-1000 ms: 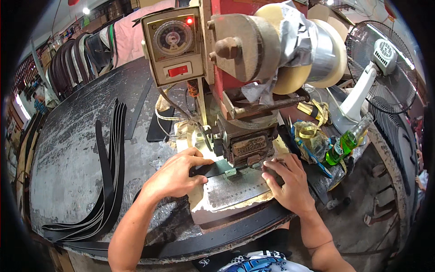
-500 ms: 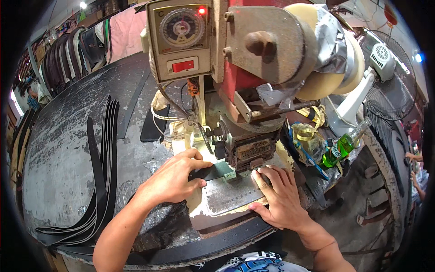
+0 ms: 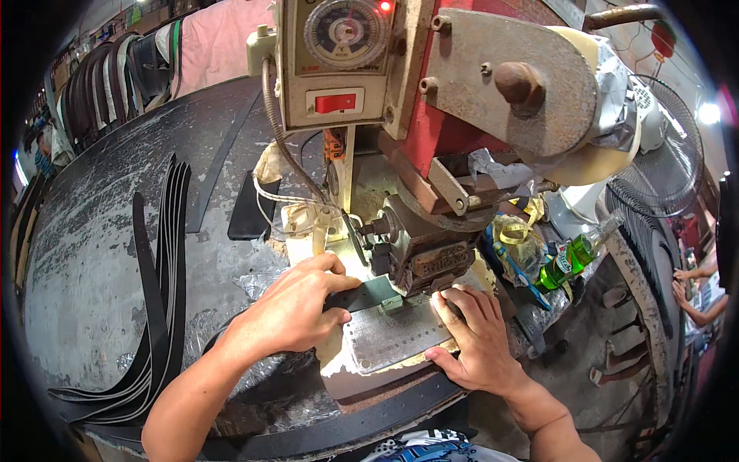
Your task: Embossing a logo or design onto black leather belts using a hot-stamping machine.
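Observation:
My left hand pinches a black leather strap between thumb and bent fingers. The strap lies across the bed of a hot-stamping machine, running in under its stamping head. A small green block sits against the strap's near edge, on a metal plate with a row of small holes. At the plate's right side is my right hand, its fingers curled close to the head and its thumb by the plate's edge. Something dark shows between those fingers, but its kind is hidden.
A control box with dial and red switch hangs above the bed. Black straps lie in a bundle on the table at left. To the right are a green bottle, a tape measure and a fan. Another person's hands show far right.
My view has shifted, so the machine looks larger and farther right. Both hands keep nearly the same places at the strap and plate.

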The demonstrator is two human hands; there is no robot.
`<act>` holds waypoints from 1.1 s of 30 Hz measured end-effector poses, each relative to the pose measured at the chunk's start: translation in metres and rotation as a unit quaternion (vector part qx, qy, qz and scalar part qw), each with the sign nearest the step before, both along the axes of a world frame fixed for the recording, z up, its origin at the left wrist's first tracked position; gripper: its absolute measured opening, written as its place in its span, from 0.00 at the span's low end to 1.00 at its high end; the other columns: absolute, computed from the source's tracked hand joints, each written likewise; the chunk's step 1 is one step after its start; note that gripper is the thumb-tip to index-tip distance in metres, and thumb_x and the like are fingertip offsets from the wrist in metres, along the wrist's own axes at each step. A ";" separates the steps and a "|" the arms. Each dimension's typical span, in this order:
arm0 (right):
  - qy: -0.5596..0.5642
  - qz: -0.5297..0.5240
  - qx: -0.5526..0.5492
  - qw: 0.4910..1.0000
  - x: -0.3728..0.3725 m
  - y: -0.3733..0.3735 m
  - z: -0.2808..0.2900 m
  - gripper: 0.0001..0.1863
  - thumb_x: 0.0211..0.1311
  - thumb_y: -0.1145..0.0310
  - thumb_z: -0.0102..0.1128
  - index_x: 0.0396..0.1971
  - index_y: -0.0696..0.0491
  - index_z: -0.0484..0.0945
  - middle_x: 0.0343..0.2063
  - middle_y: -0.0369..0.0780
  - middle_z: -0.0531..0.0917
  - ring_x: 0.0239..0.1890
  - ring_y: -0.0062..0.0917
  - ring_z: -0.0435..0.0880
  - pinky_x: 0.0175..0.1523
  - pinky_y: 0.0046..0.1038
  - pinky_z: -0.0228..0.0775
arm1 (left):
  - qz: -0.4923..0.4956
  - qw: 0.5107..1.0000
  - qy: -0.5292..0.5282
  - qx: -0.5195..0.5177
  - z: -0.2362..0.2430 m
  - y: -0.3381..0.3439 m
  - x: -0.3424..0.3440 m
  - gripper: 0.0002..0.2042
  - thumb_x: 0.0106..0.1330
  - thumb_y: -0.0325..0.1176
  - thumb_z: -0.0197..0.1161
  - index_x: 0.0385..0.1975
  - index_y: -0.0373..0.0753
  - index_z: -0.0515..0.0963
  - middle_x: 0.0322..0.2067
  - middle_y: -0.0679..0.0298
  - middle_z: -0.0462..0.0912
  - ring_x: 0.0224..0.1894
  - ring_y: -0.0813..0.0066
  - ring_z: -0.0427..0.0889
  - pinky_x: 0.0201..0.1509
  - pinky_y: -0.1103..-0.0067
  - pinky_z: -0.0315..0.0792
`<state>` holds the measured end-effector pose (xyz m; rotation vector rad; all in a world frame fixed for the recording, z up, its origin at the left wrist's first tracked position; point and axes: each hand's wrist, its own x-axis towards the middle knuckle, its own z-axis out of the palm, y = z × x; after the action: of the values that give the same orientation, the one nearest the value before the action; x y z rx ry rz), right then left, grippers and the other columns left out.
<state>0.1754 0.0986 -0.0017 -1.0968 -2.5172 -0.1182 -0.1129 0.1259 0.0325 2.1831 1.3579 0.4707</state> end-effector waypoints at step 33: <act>0.010 -0.001 -0.002 1.000 -0.002 0.002 0.000 0.36 0.55 0.50 0.67 0.56 0.61 0.75 0.53 0.45 0.74 0.55 0.42 0.71 0.61 0.44 0.62 | -0.014 1.000 -0.007 0.013 -0.003 0.004 -0.002 0.22 0.55 0.30 0.72 0.52 0.35 0.81 0.46 0.53 0.78 0.51 0.54 0.79 0.57 0.65 0.71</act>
<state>0.1736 0.1003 -0.0017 -1.0966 -2.5002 -0.1012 -0.1145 0.1301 0.0291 2.2119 1.3193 0.4951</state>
